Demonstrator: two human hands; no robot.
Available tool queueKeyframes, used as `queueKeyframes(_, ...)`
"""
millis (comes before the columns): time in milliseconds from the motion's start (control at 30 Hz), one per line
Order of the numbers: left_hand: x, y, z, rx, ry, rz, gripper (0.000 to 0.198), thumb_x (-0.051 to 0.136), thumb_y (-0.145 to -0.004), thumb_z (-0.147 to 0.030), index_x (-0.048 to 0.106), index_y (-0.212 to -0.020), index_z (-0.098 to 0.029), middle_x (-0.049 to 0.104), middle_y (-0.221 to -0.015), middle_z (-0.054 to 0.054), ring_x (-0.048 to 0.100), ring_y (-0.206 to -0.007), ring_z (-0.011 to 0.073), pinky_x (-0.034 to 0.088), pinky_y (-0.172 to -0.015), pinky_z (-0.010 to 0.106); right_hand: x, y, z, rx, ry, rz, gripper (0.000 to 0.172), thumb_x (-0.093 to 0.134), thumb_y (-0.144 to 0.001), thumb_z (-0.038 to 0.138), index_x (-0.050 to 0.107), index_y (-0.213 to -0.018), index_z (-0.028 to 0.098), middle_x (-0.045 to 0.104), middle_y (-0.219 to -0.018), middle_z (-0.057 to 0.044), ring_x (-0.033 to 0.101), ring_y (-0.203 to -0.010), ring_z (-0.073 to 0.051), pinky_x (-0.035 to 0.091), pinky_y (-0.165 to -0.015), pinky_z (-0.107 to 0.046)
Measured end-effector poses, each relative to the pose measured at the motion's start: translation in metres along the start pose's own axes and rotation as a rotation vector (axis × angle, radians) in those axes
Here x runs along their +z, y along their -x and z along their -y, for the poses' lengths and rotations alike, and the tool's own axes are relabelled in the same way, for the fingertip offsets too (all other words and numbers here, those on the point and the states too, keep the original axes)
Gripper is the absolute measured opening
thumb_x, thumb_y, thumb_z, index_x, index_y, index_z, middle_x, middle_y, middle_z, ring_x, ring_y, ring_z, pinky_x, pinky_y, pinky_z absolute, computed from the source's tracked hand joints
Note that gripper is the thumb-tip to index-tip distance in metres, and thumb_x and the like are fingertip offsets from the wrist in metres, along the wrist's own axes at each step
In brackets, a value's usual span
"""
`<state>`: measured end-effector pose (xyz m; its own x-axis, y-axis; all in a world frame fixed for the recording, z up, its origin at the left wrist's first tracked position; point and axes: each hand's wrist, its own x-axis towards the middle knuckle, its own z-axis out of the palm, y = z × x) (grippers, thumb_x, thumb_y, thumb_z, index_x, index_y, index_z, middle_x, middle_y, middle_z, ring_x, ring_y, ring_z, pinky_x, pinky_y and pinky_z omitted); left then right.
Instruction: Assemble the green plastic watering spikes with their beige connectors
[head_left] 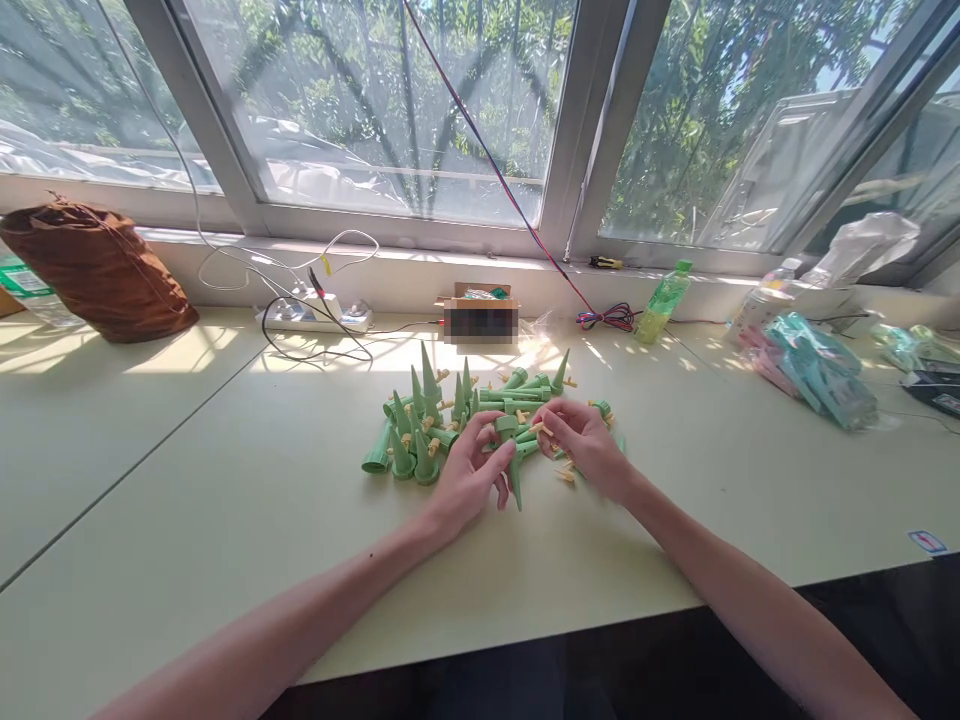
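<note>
My left hand (474, 468) is closed around a green plastic plant-watering spike (515, 478), its wide collar up and its point aimed down toward the table. Close on its right, my right hand (581, 440) pinches a small yellow valve piece (538, 428) near the collar. Whether the two parts touch, I cannot tell. Behind and left of my hands stand several green spikes (427, 385), point up, some with yellow valves on the side. More green tubes (510, 396) lie in a pile behind my hands. Loose yellow valves (565, 476) rest on the table beneath my right hand.
On the pale table (225, 520), a small cardboard box (480, 318), a power strip (315, 312) with cables, and a green bottle (664, 302) stand along the window wall. A brown bag (101, 270) is at far left, plastic packets (817, 370) at right.
</note>
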<state>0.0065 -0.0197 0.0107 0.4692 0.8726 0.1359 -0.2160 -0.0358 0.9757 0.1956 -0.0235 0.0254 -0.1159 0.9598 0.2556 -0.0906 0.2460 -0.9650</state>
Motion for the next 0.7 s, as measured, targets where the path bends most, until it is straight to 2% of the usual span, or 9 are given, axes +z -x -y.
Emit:
queueKeyframes(233, 0.0033, 0.0010, -0.0014, 0.018, 0.061, 0.042, 0.041, 0.067, -0.089, -0.044, 0.047, -0.119, -0.024, 0.056, -0.093, 0.000, 0.068, -0.064, 0.0139, 0.059, -0.045, 0.025, 0.0002, 0.0002, 0.0009, -0.009, -0.002, 0.000, 0.035, 0.070, -0.085, 0.053, 0.065, -0.079, 0.018, 0.055, -0.066, 0.002, 0.049, -0.054, -0.010, 0.040, -0.052, -0.026)
queueKeyframes(700, 0.0044, -0.0001, 0.0030, 0.022, 0.095, 0.020, 0.045, 0.071, -0.087, -0.040, 0.045, -0.119, -0.024, 0.058, -0.097, 0.001, 0.070, -0.066, 0.0145, 0.063, -0.059, 0.031, 0.0012, 0.0008, 0.0033, -0.017, 0.055, -0.030, 0.034, 0.072, -0.084, 0.052, 0.066, -0.079, 0.019, 0.055, -0.060, 0.003, 0.050, -0.053, -0.011, 0.041, -0.052, -0.026)
